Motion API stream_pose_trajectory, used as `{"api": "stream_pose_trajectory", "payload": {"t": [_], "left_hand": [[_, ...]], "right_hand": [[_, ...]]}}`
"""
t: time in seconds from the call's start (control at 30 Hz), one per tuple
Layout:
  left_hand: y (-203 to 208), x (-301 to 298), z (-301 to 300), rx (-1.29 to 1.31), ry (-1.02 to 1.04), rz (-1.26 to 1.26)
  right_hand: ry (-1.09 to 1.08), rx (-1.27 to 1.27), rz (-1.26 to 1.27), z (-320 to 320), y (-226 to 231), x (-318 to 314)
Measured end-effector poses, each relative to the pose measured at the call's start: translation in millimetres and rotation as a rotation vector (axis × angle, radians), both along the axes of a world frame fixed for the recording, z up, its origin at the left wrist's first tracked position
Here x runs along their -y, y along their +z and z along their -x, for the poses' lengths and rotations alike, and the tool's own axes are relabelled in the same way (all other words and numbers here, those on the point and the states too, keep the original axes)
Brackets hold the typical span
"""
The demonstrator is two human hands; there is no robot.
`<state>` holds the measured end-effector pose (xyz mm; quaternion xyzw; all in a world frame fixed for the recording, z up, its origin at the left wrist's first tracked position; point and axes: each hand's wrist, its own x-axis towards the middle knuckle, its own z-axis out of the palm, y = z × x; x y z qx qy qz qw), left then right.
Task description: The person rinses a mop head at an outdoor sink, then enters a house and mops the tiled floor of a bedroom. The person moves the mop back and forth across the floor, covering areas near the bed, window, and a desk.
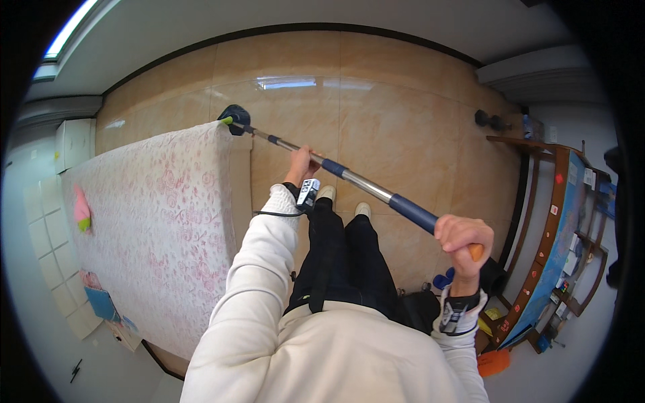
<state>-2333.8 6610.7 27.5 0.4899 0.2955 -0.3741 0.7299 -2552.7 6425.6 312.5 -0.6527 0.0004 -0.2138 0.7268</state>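
A long-handled mop (370,188) slants across the view, its metal pole fitted with dark blue grips and an orange end cap. Wrapped round the top grip is my right hand (463,240), with the orange tip poking out below the fingers. My left hand (304,166) grips the pole further down, near its middle. At the far end, a green joint leads to a dark mop head (235,115) on the floor, close to the bed's far right corner. The bed partly overlaps the joint, and the head's underside is hidden.
A bed (158,201) with a pink floral cover fills the left side. Glossy beige tiles (403,121) form the floor. On the right stands a wooden desk (561,201) with a blue top. Dumbbells (492,121) lie near the right wall, and blue slippers (443,279) beside me.
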Motion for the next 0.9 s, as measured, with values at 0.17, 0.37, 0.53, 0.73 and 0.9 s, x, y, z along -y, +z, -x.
{"api": "stream_pose_trajectory", "payload": {"t": [0.17, 0.37, 0.53, 0.73, 0.9], "left_hand": [[28.4, 44.0, 29.7, -0.012, 0.070, 0.132], [73.8, 120.9, 140.6, -0.084, -0.124, 0.200], [119.7, 181.8, 248.3, -0.248, -0.464, 0.377], [128.5, 219.1, 269.2, -0.431, -0.469, 0.556], [97.1, 202.4, 183.5, -0.240, -0.405, 0.419]], "right_hand": [[0.094, 0.037, 0.146, 21.9, 35.1, 26.8], [0.162, 0.089, 0.227, 116.2, 86.2, 84.0], [-0.057, 0.115, 0.341, 220.8, 140.6, 92.6], [-0.827, 0.278, 0.282, 251.6, 129.8, 91.5], [-0.793, 0.280, 0.108, 182.6, 80.8, 109.1]]}}
